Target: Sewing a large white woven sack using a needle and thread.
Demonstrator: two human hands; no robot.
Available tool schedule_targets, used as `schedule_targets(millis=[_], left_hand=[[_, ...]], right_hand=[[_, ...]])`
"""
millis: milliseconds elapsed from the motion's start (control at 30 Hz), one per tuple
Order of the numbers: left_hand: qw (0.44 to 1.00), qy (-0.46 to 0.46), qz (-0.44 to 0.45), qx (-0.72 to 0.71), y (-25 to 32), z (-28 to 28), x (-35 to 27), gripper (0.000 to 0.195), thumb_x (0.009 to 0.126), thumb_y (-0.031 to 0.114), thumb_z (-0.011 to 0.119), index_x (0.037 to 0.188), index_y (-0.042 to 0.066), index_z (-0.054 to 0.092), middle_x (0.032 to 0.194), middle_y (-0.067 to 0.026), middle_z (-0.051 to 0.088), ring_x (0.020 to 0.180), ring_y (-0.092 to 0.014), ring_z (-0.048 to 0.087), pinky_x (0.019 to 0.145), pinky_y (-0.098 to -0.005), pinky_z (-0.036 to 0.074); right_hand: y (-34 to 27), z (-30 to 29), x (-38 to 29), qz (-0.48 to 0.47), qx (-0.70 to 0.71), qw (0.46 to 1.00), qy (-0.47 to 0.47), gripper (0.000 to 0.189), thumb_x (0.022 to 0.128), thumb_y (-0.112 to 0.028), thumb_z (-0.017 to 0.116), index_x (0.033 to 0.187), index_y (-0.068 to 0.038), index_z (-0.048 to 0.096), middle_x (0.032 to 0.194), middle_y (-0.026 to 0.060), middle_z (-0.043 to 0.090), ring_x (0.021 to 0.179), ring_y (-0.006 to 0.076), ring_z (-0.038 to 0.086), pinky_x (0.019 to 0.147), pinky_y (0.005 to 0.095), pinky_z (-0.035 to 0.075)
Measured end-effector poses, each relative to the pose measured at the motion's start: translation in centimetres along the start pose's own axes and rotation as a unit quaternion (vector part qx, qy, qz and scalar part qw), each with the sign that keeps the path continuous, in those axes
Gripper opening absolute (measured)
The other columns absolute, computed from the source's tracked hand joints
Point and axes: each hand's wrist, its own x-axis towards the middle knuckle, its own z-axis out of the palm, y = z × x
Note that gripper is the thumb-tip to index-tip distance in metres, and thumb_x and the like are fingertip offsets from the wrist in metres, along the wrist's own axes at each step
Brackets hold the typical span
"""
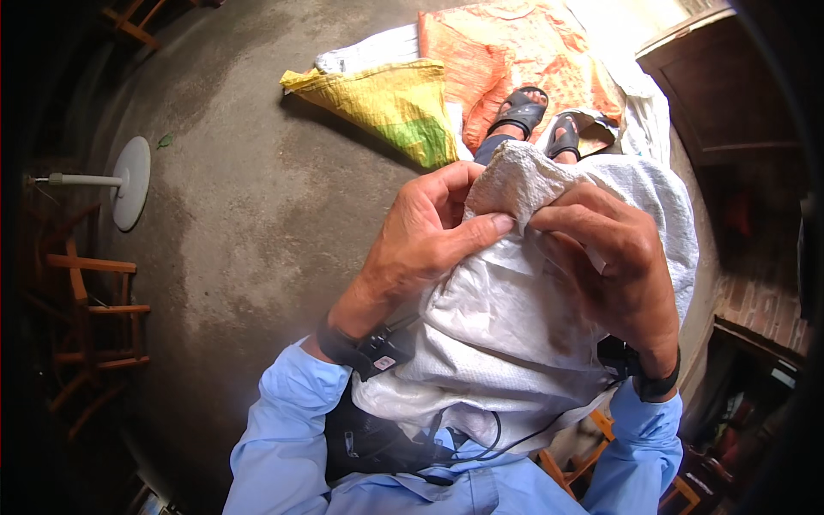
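Note:
A white woven plastic sack point(508, 315) is spread across my lap, its cloth creased and bunched towards my knees. My left hand point(428, 225) pinches a raised fold of it, thumb on top and fingers behind the cloth. On the other side of the same fold, my right hand point(605, 251) grips the sack between bent fingers and thumb. The two thumbs and fingertips come close together at the fold's lower edge. Whether a needle or thread is between them cannot be made out. Both wrists carry black straps with small devices.
Beyond my sandalled feet lie an orange woven sack point(521, 58) and a yellow-green sack point(386, 103) on the concrete floor point(244, 225). A white round-based stand point(132, 183) and a wooden chair point(96, 309) are at the left. Dark wooden furniture point(727, 96) stands at the right.

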Motion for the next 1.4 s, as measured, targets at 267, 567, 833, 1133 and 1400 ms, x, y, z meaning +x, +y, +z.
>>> schedule_targets(millis=[267, 567, 833, 1133, 1400], left_hand=[[0.999, -0.012, 0.023, -0.024, -0.9, -0.5, 0.2, 0.031, 0.1, 0.008, 0.08, 0.128, -0.002, 0.07, 0.115, -0.0045, 0.076, 0.105, -0.009, 0.07, 0.095, -0.028, 0.057], [0.999, -0.017, 0.001, -0.029, -0.4, -1.8, -0.4, 0.038, 0.1, 0.009, 0.076, 0.135, -0.003, 0.069, 0.121, -0.0082, 0.077, 0.11, -0.011, 0.07, 0.101, -0.0303, 0.057], [1.0, -0.012, -0.001, 0.011, 0.4, -2.3, -0.7, 0.043, 0.097, 0.003, 0.077, 0.137, -0.006, 0.067, 0.12, -0.0104, 0.078, 0.111, -0.014, 0.073, 0.099, -0.0294, 0.06], [0.997, -0.021, 0.06, 0.039, 0.0, -0.8, 0.0, 0.052, 0.091, -0.001, 0.077, 0.141, -0.002, 0.064, 0.124, -0.0087, 0.077, 0.113, -0.015, 0.074, 0.102, -0.0318, 0.06], [0.988, 0.004, 0.093, 0.123, 0.1, -0.5, 0.1, 0.057, 0.087, 0.0, 0.077, 0.142, -0.001, 0.063, 0.119, -0.0119, 0.079, 0.11, -0.018, 0.075, 0.101, -0.0343, 0.06]], right_hand=[[-0.9, 1.2, 0.7, -0.074, -0.108, 0.991, 0.03, 0.03, 0.086, 0.011, 0.077, 0.113, 0.0, 0.074, 0.094, 0.0161, 0.073, 0.083, 0.0339, 0.075, 0.073, 0.041, 0.059], [-1.4, 0.7, 0.5, -0.066, -0.115, 0.991, -0.009, 0.036, 0.084, 0.0, 0.077, 0.12, -0.006, 0.073, 0.091, 0.0107, 0.071, 0.083, 0.0316, 0.074, 0.069, 0.0441, 0.058], [-2.4, 1.7, 1.1, -0.048, -0.231, 0.972, -0.014, 0.011, 0.092, -0.008, 0.073, 0.099, -0.007, 0.064, 0.077, 0.0077, 0.063, 0.073, 0.0289, 0.074, 0.059, 0.0433, 0.054], [-3.3, 1.2, 1.6, -0.001, -0.217, 0.975, -0.05, 0.013, 0.093, -0.003, 0.078, 0.104, -0.006, 0.07, 0.086, 0.0129, 0.074, 0.077, 0.0339, 0.076, 0.064, 0.0431, 0.058], [-2.9, 0.6, 2.4, -0.039, -0.209, 0.976, -0.036, 0.012, 0.09, -0.008, 0.075, 0.102, -0.009, 0.075, 0.085, 0.0113, 0.074, 0.077, 0.0331, 0.076, 0.065, 0.0451, 0.057]])
